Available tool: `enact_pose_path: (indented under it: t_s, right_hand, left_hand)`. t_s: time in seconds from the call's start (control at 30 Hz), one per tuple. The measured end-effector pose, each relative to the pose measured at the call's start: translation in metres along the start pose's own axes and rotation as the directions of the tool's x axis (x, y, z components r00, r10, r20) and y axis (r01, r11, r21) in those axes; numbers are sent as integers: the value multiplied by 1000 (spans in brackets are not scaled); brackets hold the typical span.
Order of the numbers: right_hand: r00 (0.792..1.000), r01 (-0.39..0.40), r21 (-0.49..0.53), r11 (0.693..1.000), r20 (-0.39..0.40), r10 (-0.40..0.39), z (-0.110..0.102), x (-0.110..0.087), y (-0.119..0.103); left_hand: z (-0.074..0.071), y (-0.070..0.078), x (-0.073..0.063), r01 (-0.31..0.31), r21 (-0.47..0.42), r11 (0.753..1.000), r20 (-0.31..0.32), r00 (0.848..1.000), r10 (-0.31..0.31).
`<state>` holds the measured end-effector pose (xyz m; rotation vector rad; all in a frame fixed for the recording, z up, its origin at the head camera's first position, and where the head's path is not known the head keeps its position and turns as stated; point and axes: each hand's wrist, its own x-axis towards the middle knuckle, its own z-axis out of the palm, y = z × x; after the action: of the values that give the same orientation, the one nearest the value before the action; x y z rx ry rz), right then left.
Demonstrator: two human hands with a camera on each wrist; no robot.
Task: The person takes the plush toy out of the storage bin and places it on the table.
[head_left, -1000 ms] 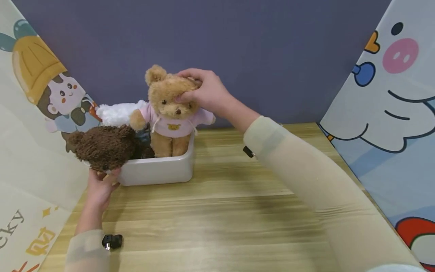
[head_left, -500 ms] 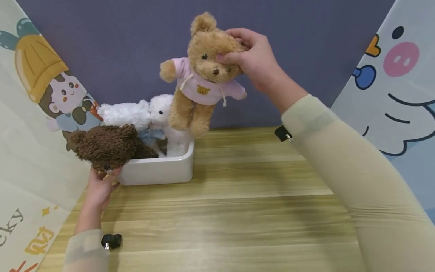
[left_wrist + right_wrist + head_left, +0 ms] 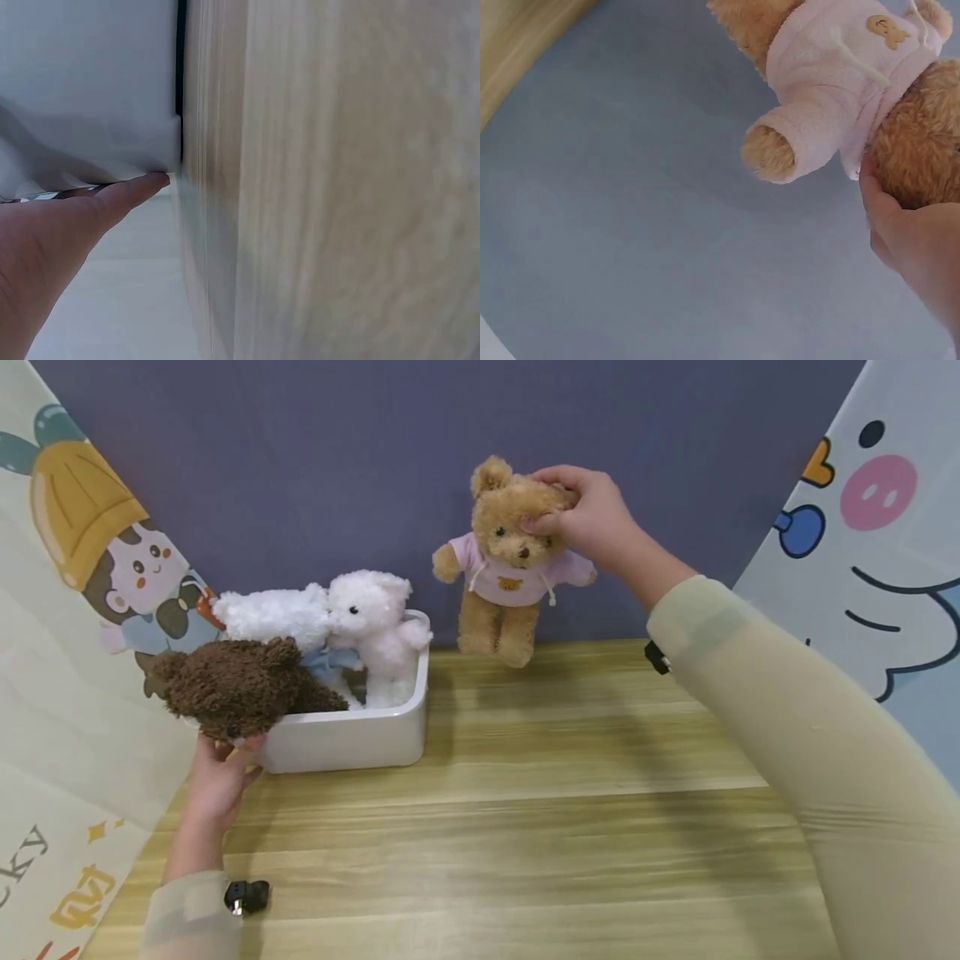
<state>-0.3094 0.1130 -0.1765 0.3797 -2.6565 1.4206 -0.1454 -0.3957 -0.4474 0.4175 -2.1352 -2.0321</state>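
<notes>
My right hand point(image 3: 592, 514) grips the head of a tan teddy bear point(image 3: 498, 581) in a pale pink hoodie, to the right of a white bin point(image 3: 352, 743). The bear is upright, its feet low over the back of the table, apart from the bin. In the right wrist view, fingers point(image 3: 881, 206) press into the fur of its head. My left hand point(image 3: 217, 781) holds the front left corner of the bin, below a dark brown plush bear point(image 3: 232, 685) that slumps over the rim. The left wrist view shows one finger point(image 3: 135, 191) against the bin's wall.
Two white plush animals lie in the bin: one shaggy plush point(image 3: 270, 612) at the left and a white plush bear point(image 3: 382, 618) at the right. Behind the wooden table point(image 3: 487, 852) stands a dark blue panel point(image 3: 637, 427). Printed panels point(image 3: 870, 585) flank it.
My right hand has lifted the tan bear out of the bin, carried it right, then lowered it towards the table. The white bear has come into view. My left hand has stayed put.
</notes>
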Motion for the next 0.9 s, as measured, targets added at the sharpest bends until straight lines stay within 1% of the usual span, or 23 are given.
enact_pose_path:
  t_s: [0.1, 0.2, 0.33, 0.47, 0.67, 0.73, 0.9]
  right_hand:
    - [999, -25, -82, 996, 25, 27, 7, 3, 13]
    - [998, -30, -127, 991, 59, 38, 18, 5, 30]
    - [992, -28, -157, 987, 114, 46, 37, 4, 55]
    - [988, -30, -170, 985, 145, 55, 51, 4, 75]
    - [986, 17, -195, 981, 164, 16, 63, 6, 97]
    - [983, 34, -208, 978, 185, 5, 67, 6, 104]
    - [966, 90, -285, 954, 257, -15, 80, 11, 118]
  left_hand:
    - [2, -1, 0, -12, -4, 1000, 2, 1000, 12]
    - [4, 0, -1, -17, -4, 1000, -4, 1000, 17]
    - [4, 3, -4, -11, 3, 1000, -3, 1000, 11]
    - [4, 6, -7, -2, 27, 1000, 8, 1000, 2]
    - [4, 6, -8, 7, 28, 1000, 16, 1000, -7]
    - [4, 5, -6, 6, 32, 999, 23, 1000, -6]
    - [0, 4, -5, 36, 51, 998, 22, 999, -37]
